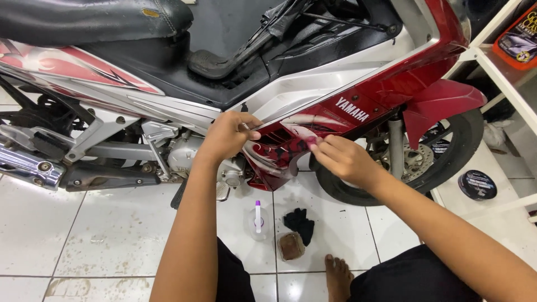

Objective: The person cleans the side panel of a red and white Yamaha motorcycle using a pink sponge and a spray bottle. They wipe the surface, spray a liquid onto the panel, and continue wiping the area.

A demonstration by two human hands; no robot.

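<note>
Head view: motorcycle (168, 106) seen side-on, long axis running left-right across frame, front wheel (447, 162) toward right. Red-and-silver side fairing (313, 120) slanted, rising toward upper right, lower tip pointed down-left above white tiled floor (67, 223). Left hand (226, 137) pinched together on fairing's upper edge. Right hand (341, 159) pressed against fairing's lower face, fingers closed on small pink item; item itself too small to identify. Spray bottle (258, 221), black cloth (299, 223), brown pad (291, 246) lying on floor below hands. Round black tin (477, 185) resting by white shelf (492, 61).
</note>
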